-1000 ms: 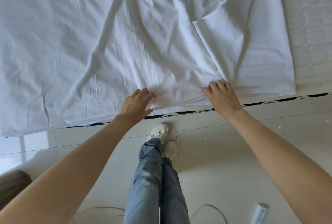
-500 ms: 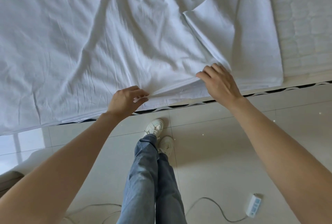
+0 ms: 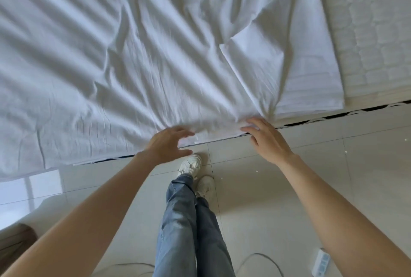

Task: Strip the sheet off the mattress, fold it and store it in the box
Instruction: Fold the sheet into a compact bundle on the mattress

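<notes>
A white, creased sheet point(image 3: 133, 54) covers most of the mattress, and its near edge hangs over the bed's side. A folded-over flap point(image 3: 255, 61) lies at its right part. The quilted bare mattress point(image 3: 369, 32) shows at the far right. My left hand point(image 3: 169, 143) is at the sheet's near edge, blurred, fingers spread, holding nothing. My right hand point(image 3: 266, 138) is a little to the right, its spread fingertips touching the bunched sheet edge. No box is clearly in view.
I stand on a pale tiled floor point(image 3: 289, 187) close to the bed, jeans and white shoes point(image 3: 189, 165) below my hands. A white power strip point(image 3: 321, 263) with its cable lies at the bottom right. A brown object point(image 3: 17, 239) sits at the bottom left.
My left hand has let go of the sheet edge it pinched and opened. The sheet has been drawn toward me, with fresh creases fanning out from my hands.
</notes>
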